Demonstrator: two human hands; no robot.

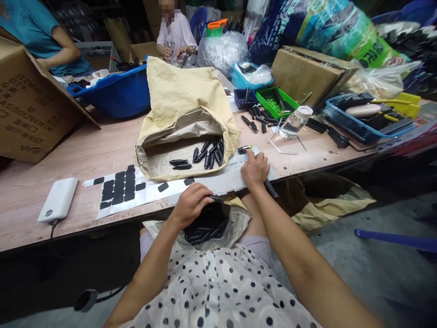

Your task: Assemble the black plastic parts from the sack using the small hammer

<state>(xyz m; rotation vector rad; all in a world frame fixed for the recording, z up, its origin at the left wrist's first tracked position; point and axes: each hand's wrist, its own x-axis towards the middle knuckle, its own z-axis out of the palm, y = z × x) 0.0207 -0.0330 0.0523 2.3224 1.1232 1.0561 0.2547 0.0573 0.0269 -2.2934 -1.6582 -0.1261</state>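
My left hand point(193, 202) is closed, its fingertips pinching a small dark piece point(215, 199) above the sack on my lap point(239, 225). Many long black parts point(206, 232) lie in that sack. My right hand point(255, 168) is curled into a fist at the table edge. A black bar-shaped tool point(271, 188) sticks out below it; the rest is hidden by the fist. Beside the right thumb is a short black piece with a yellow-green end point(244, 149). Just ahead, an open paper sack point(184, 91) lies on the table with several black pen-shaped parts point(211, 155) in its mouth.
On the left are a sheet of black stickers point(118, 187), a white power bank point(58, 199), a cardboard box point(30, 100) and a blue basin point(116, 93). A clear jar point(295, 122), green tray point(273, 102) and blue basket point(362, 120) stand right. Two people sit opposite.
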